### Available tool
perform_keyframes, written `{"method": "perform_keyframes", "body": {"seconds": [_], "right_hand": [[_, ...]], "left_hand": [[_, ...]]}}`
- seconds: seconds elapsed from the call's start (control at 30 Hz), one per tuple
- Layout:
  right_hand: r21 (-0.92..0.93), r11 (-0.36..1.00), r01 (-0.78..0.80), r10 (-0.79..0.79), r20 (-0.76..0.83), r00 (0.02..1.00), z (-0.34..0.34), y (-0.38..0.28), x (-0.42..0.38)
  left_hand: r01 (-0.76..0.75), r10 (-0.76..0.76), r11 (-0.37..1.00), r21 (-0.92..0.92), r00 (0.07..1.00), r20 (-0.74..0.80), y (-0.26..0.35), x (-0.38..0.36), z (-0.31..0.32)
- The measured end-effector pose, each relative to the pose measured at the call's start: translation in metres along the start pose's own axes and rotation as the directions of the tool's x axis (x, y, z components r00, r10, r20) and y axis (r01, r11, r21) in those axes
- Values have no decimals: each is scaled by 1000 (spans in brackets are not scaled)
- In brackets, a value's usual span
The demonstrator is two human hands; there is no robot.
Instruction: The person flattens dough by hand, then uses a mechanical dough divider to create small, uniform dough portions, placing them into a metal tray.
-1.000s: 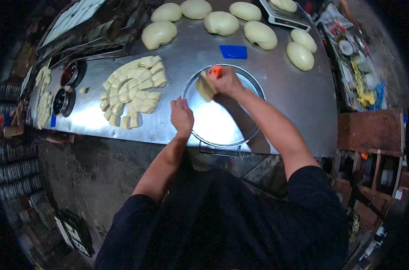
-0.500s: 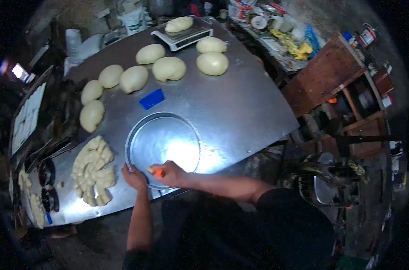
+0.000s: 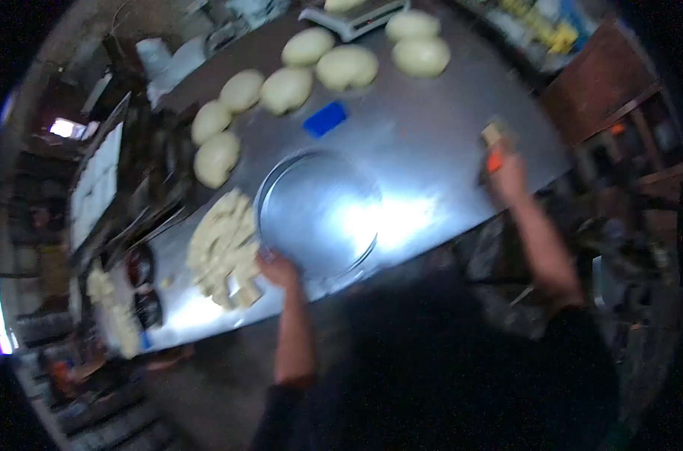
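My left hand (image 3: 278, 269) is at the lower left rim of a round metal pan (image 3: 319, 214), its fingers closed on the edge. Out over the right part of the metal table, my right hand (image 3: 507, 171) is wrapped round a brush (image 3: 495, 134) with an orange part and a pale end; the view is blurred there. A pile of cut dough pieces (image 3: 225, 248) lies left of the pan. Beyond the pan is a blue scraper (image 3: 325, 119).
Several smooth dough balls (image 3: 287, 90) curve along the far side of the metal table (image 3: 439, 203). A scale (image 3: 353, 21) stands at the back. Dark round tins (image 3: 148, 307) sit at the left, and a wooden cabinet (image 3: 601, 83) is beyond the right edge.
My right hand has moved with the brush from inside the pan to the right side of the table. My left hand remains at the pan's rim. The camera view has shifted.
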State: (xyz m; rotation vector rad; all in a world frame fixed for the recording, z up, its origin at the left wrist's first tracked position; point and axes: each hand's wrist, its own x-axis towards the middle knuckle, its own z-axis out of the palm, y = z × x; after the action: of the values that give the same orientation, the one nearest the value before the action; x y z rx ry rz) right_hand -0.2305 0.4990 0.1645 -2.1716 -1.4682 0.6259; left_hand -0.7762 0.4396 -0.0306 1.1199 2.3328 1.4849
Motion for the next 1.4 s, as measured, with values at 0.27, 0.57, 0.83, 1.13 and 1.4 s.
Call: {"method": "perform_keyframes", "body": {"seconds": [0.27,0.57,0.83,1.13,1.4], "right_hand": [[624,766,156,-86,-141,986,27,45,172],[992,-55,-117,506,129,853,113,-57,420],[988,-19,-151,-149,146,978,62,-49,414],[851,343,-398,-508,525,683,-115,-138,126],[-108,631,768,-775,-52,629,-55,-98,93]], "left_hand": [[34,37,939,342,979,-198,122,-71,11],[37,74,838,544,981,-182,157,-64,40],[118,-21,822,558,984,-178,154,-68,6],[201,43,895,-399,850,524,356,-104,131],[161,8,968,-193,748,664,388,-162,65]]}}
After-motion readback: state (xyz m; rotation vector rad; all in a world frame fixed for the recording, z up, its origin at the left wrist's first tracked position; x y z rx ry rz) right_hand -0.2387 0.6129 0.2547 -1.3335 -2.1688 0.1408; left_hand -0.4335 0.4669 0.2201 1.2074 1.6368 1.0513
